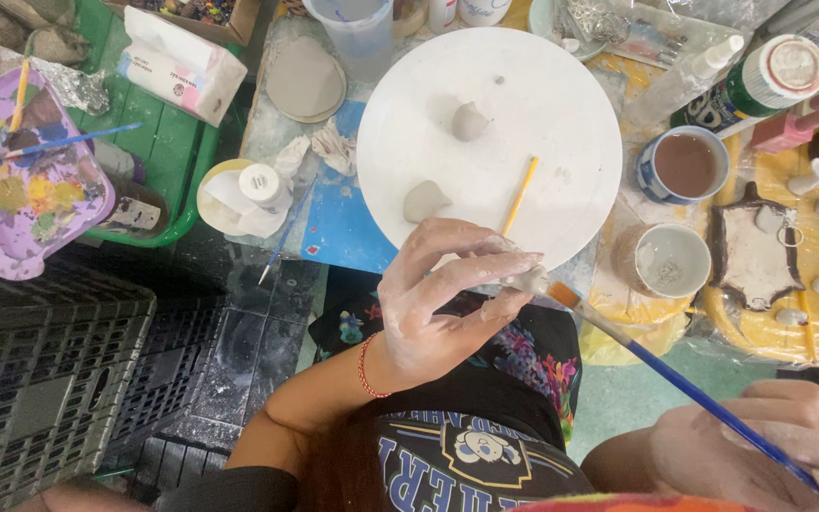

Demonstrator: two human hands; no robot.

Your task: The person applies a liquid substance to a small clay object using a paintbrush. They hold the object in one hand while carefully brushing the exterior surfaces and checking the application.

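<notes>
My left hand (443, 303), dusted with clay and wearing a red string bracelet, pinches a small grey clay piece (528, 278) between thumb and fingertips just below the round white board (561, 104). My right hand (760, 446), at the lower right, holds a blue-handled paintbrush (684, 384) whose orange-ferruled tip touches the clay piece. On the board lie two small grey clay lumps (469, 121) (425, 200) and a thin yellow stick (520, 195).
A cup of brown liquid (684, 163) and a white cup (670, 261) stand right of the board. A purple paint palette (21, 180) with brushes, a tissue box (180, 64) and a black plastic crate (40, 370) are to the left. Clay figures on yellow sheeting (808, 275) fill the right.
</notes>
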